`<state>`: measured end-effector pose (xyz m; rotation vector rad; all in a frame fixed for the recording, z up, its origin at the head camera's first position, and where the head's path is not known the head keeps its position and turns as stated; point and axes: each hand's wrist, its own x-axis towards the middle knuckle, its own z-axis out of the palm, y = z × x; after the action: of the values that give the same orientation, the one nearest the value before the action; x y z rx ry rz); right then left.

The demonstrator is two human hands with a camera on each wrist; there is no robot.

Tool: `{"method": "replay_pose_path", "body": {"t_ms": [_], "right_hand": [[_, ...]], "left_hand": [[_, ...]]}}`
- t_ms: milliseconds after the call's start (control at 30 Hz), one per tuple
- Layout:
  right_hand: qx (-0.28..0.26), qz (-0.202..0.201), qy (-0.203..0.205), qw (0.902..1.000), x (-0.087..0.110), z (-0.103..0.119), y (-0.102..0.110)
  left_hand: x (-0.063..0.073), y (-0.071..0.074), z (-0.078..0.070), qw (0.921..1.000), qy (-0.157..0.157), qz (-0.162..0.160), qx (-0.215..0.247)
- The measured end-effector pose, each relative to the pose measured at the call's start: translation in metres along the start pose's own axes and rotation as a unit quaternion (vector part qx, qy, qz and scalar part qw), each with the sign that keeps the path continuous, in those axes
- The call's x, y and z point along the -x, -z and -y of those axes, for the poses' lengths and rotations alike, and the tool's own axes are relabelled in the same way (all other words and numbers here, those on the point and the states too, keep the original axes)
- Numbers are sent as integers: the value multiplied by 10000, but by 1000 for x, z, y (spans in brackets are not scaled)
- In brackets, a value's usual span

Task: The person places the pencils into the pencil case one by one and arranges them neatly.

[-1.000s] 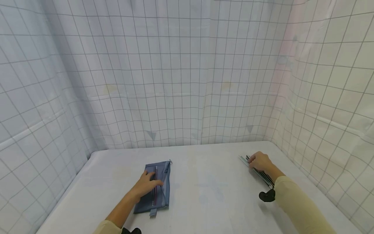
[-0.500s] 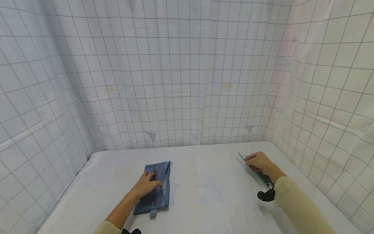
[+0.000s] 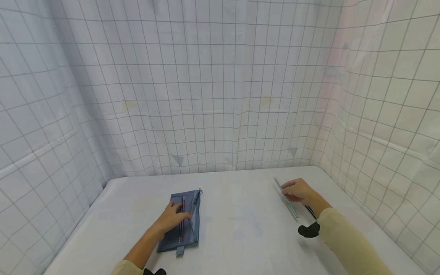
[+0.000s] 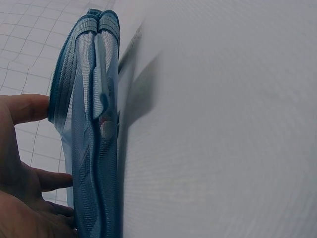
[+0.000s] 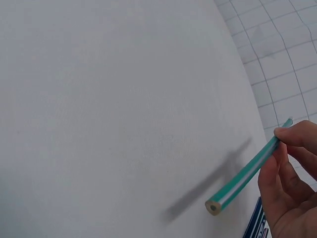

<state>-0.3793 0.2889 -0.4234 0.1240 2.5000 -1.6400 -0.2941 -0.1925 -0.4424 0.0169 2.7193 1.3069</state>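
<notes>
Shifted left, our right hand pinches one green pencil, now separated from the dark pencils, while our left hand, fingers spread, touches the blue pouch.

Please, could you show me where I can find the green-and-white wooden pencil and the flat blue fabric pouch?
Green-and-white wooden pencil (image 5: 245,174), right wrist view, middle of its shaft.
Flat blue fabric pouch (image 3: 187,228), head view, its upper face.
</notes>
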Motion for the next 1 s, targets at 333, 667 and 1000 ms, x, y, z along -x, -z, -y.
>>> {"method": "replay_pose_path", "body": {"t_ms": [333, 667, 1000], "right_hand": [[-233, 2, -195, 9995, -1, 10, -20], [-430, 118, -181, 9988, -3, 16, -41], [-593, 132, -213, 9979, -5, 25, -57]], "left_hand": [[-2, 0, 0, 10000, 14, -16, -34], [-1, 0, 1, 10000, -35, 10, -15], [-2, -1, 2, 10000, -7, -11, -38]]}}
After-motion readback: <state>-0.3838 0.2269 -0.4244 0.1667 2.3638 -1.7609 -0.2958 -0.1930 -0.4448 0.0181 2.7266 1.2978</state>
